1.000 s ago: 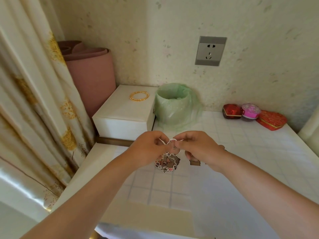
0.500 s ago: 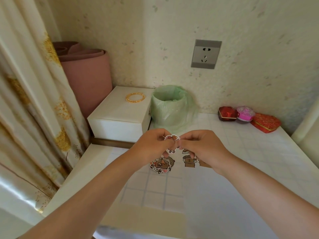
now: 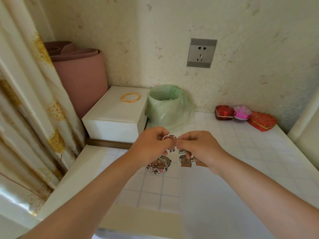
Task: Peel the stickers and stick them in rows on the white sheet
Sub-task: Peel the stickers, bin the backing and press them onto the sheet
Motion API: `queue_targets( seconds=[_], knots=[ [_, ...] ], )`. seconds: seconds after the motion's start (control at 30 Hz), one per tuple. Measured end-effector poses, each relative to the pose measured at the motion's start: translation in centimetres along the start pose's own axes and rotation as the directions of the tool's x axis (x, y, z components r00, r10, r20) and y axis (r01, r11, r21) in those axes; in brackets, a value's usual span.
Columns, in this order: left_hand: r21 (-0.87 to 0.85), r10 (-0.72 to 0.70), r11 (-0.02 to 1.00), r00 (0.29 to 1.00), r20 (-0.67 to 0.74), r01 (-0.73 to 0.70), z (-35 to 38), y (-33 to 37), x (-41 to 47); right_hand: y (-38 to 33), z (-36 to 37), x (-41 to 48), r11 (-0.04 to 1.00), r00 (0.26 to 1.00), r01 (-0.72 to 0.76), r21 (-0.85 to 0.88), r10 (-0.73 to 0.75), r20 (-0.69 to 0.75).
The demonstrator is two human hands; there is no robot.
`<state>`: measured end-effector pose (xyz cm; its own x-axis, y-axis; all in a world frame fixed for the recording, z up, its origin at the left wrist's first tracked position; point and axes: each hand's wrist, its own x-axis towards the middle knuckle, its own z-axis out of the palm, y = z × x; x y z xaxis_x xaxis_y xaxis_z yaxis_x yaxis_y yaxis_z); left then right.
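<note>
- The left hand [image 3: 151, 144] holds one small sticker [image 3: 170, 136] up in the air, above the tabletop [image 3: 89, 161] and in front of the bin; its fingers [image 3: 164, 145] are curled and clamped on the sticker, whose printed side shows to the camera
- The right hand [image 3: 198, 147] meets it from the other side; its fingers [image 3: 181, 144] are together, pinched at the right edge of the same sticker. I judge this is to catch the edge and separate the sticker from its backing, so the peeling step is in hand and not yet finished
- Both hands are lifted, I think, because peeling needs two grips that pull against each other; on a flat surface the edge would be hard to catch
- A pile of stickers [image 3: 158, 165] lies on the white sheet [image 3: 151, 187], just under the left hand, near enough to take the next one without reaching
- Some brown stickers [image 3: 186, 161] lie flat on the sheet beside the pile, partly hidden by the right hand; they seem to be the start of a row, but how many there are I cannot tell
- The bin with a green bag [image 3: 165, 107] stands near, behind the hands, probably to receive the peeled backing
- Most of the sheet is bare, so the task seems to be in its early part
</note>
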<state>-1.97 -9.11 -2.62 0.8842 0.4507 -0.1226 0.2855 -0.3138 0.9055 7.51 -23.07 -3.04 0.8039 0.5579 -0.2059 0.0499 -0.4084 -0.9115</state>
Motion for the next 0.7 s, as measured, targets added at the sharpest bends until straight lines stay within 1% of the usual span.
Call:
queue_targets(
  seconds=[0.17,0.27,0.33,0.4,0.53,0.57,0.6,0.63,0.7],
  knots=[
    [0.012,0.023,1.000,1.000,-0.016,-0.023,-0.07,-0.02,-0.05,-0.40,-0.04,-0.19,0.996,0.997,0.073,0.048,-0.074,0.009],
    [0.017,0.029,0.999,0.999,-0.017,-0.028,0.00,-0.04,-0.10,-0.46,0.13,-0.28,0.994,0.994,0.103,0.029,-0.102,-0.035],
    [0.006,0.026,1.000,1.000,-0.011,-0.026,0.18,-0.06,-0.17,-0.36,0.38,-0.35,0.985,0.982,0.166,-0.041,-0.169,-0.079],
    [-0.009,0.034,0.999,0.999,-0.014,-0.034,0.37,-0.12,-0.20,-0.13,0.52,-0.29,0.958,0.959,0.243,-0.154,-0.261,-0.110],
    [0.002,0.045,0.999,0.998,-0.044,-0.045,0.51,-0.14,-0.28,0.15,0.40,-0.60,0.880,0.909,0.333,-0.339,-0.396,-0.132],
    [-0.006,0.048,0.999,0.997,-0.053,-0.048,0.53,-0.11,-0.27,0.10,0.40,-0.72,0.864,0.900,0.352,-0.360,-0.418,-0.125],
    [-0.019,0.049,0.999,0.997,-0.063,-0.050,0.52,-0.05,-0.29,-0.03,0.42,-0.81,0.873,0.902,0.359,-0.331,-0.415,-0.116],
    [-0.038,0.045,0.998,0.996,-0.072,-0.048,0.49,0.08,-0.32,-0.21,0.40,-0.80,0.904,0.917,0.348,-0.248,-0.383,-0.109],
    [-0.086,0.027,0.996,0.997,-0.077,-0.033,0.27,0.30,-0.31,-0.78,0.19,-0.70,0.967,0.964,0.255,-0.006,-0.255,-0.073]
  ],
)
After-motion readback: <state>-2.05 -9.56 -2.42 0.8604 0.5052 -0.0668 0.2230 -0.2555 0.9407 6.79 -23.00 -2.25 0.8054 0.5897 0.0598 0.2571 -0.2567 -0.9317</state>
